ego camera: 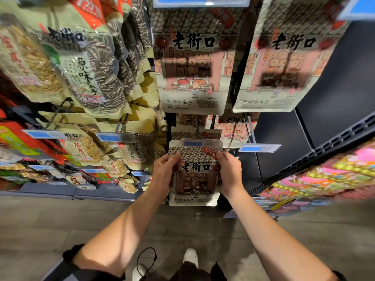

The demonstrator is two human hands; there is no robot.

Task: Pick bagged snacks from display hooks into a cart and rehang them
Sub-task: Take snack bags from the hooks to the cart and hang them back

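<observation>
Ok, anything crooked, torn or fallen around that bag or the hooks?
Nothing stands out. Both hands, left and right, hold the bag upright and square below its price tag. The bags hanging above look straight and intact. Nothing lies on the floor.

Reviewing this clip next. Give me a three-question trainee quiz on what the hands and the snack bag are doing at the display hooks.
1. True or false: only one hand holds the snack bag.
2. Where does the bag's top edge sit? A) just under a blue price tag at a hook's end B) on the floor C) inside a cart
3. Fill in: the left hand and right hand grip the bag by its ____ corners.

Key: 1 false; 2 A; 3 upper.
</observation>
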